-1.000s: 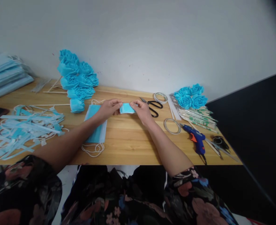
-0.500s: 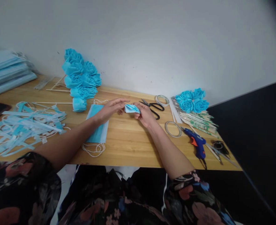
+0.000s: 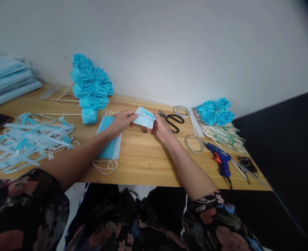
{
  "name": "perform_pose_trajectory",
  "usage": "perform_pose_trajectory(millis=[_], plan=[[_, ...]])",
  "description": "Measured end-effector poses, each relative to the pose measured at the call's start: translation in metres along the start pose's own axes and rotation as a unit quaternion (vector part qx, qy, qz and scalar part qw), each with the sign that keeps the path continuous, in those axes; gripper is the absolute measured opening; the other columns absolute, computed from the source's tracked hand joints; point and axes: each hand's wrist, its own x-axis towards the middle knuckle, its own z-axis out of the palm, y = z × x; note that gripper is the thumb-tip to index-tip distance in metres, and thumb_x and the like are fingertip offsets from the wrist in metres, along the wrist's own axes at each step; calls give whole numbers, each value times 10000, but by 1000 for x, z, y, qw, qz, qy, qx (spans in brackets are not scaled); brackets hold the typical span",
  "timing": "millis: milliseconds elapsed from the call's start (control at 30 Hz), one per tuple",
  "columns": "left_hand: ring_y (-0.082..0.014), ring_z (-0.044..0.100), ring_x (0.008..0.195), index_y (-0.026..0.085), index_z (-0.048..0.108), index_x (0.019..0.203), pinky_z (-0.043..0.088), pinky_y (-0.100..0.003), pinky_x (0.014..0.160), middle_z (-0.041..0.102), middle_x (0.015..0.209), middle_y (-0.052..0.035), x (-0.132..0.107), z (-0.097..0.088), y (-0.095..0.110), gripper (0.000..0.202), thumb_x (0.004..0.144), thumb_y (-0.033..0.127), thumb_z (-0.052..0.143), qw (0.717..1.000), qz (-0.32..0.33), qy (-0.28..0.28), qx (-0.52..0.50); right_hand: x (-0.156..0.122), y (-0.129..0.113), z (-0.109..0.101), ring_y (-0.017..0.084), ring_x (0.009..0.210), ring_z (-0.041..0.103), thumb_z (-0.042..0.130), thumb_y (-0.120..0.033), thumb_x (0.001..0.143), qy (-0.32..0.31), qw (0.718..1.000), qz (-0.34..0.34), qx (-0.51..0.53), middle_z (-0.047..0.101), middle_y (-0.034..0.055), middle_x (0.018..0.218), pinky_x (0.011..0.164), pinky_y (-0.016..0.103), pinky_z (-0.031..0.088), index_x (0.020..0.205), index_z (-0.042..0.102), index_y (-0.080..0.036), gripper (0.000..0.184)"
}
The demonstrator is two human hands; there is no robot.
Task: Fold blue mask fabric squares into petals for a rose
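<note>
Between my hands is a folded piece of pale blue mask fabric [image 3: 144, 118], its lighter side facing up. My left hand [image 3: 122, 122] pinches its left edge, and my right hand [image 3: 161, 126] grips the right end. Under my left wrist lies a flat blue face mask [image 3: 109, 146] with white ear loops. Black-handled scissors [image 3: 172, 121] rest just right of my right hand, partly behind its fingers.
Blue fabric flowers [image 3: 91, 87] stand at the back left, more flowers [image 3: 216, 111] at the right. Cut strips [image 3: 36, 139] pile up on the left, near stacked masks [image 3: 9, 80]. Tape rolls [image 3: 194, 143], a blue glue gun [image 3: 223, 162] and wrapped sticks [image 3: 224, 136] lie right.
The folded fabric has been opened wider and turned, showing a broader pale face. My left hand has closed on its left edge; before, its fingers were stretched out beside it.
</note>
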Motion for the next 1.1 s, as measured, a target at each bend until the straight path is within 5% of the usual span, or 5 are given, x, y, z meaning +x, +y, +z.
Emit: perform_pose_trajectory(millis=[133, 400, 633, 900, 1100], plan=[[-123, 502, 584, 176, 657, 691, 424, -255, 578, 599, 631, -7, 1, -2, -2, 275, 797, 429, 682, 999, 2, 33, -10, 0, 0, -1, 118, 559, 591, 552, -851, 806, -22, 999, -20, 15, 663, -1, 725, 496, 238, 535, 1045, 637, -231, 670], [-110, 522, 582, 162, 682, 716, 427, -245, 578, 633, 655, -9, 3, -1, -5, 303, 795, 452, 716, 999, -3, 35, -32, -3, 2, 1, 102, 625, 594, 907, -610, 571, -10, 998, -61, -10, 669, -23, 777, 557, 230, 550, 945, 698, -207, 588], [-165, 644, 743, 146, 779, 951, 492, -279, 678, 764, 865, -56, -2, 3, -3, 399, 747, 489, 778, 999, -25, 6, -35, -2, 6, 1, 126, 656, 573, 875, -581, 610, 13, 995, -87, -56, 694, -1, 744, 622, 270, 488, 842, 737, -173, 489], [-205, 690, 814, 134, 783, 909, 531, -310, 719, 788, 906, -96, 0, 1, -10, 343, 746, 435, 788, 999, -13, 35, 11, -3, 5, 2, 150, 759, 620, 831, -557, 675, 18, 988, -120, -94, 732, 11, 864, 718, 287, 489, 921, 747, -189, 451], [-200, 689, 839, 129, 768, 988, 528, -307, 741, 786, 971, -93, 3, 1, -11, 355, 755, 397, 756, 998, 0, 58, 11, -5, 2, 3, 125, 639, 562, 843, -558, 680, 1, 988, -125, -90, 654, -26, 718, 626, 277, 487, 867, 708, -194, 431]])
